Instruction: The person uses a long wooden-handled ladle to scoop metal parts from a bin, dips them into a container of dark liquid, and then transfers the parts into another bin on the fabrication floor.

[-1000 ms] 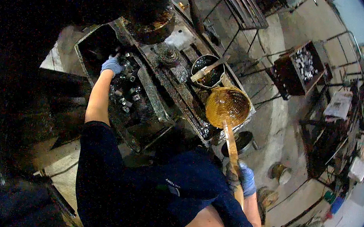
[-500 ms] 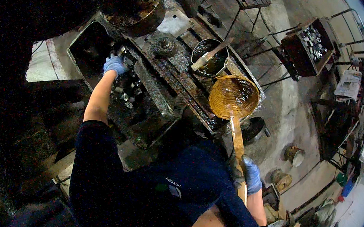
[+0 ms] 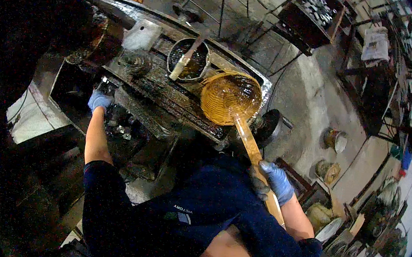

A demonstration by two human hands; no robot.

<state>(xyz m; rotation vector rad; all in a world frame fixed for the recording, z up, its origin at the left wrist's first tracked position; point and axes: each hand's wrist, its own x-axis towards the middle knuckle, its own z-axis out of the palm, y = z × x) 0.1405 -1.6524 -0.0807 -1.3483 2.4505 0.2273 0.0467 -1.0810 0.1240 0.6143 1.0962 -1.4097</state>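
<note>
we've swung the basket scoop (image 3: 230,98) closer over the greasy bench (image 3: 168,99), right hand (image 3: 276,182) clenched on its handle; left hand (image 3: 99,100) stays among the metal parts (image 3: 120,126), grip unclear.

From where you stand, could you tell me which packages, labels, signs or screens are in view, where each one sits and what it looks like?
Sheet of printed paper: upper right, lying on a dark stand; pale, rectangular, with grey print.
Small label: on the dark blue shirt, lower middle; a pale rectangular patch below a short line of white lettering.
Dark crate: top right, boxy, filled with small dark items.
No screens or signs can be made out.
</note>
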